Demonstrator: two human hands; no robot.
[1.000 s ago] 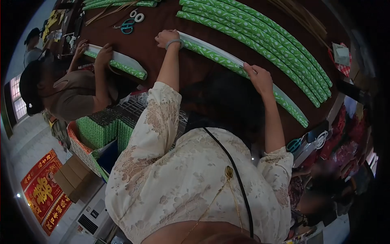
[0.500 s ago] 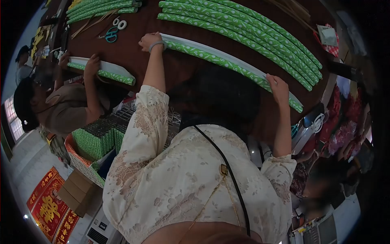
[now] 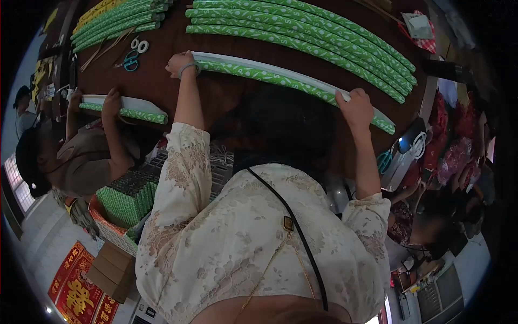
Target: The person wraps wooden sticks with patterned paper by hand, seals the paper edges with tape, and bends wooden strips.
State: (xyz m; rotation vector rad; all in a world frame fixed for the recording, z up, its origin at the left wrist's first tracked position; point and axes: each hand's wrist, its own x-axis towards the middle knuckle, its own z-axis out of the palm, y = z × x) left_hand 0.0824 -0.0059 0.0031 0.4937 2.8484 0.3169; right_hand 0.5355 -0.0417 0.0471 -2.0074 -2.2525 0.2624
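Roll (image 3: 270, 78) | L hand (image 3: 181, 64) at one end | R hand (image 3: 356, 110) nr other (grn/wht)

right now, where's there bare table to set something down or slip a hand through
Roomiest looks like the brown tabletop between the blue-handled scissors, your left hand and the co-worker's roll. A narrow strip runs between the held roll and the green rolls beyond. Crowded: the far side, under those rolls.

A person's right hand (image 3: 357, 110) is now nearer the green roll's (image 3: 270, 79) right end.
It has slid outward along the roll since the first picture, while yellow rolls (image 3: 98, 12) have come into view.
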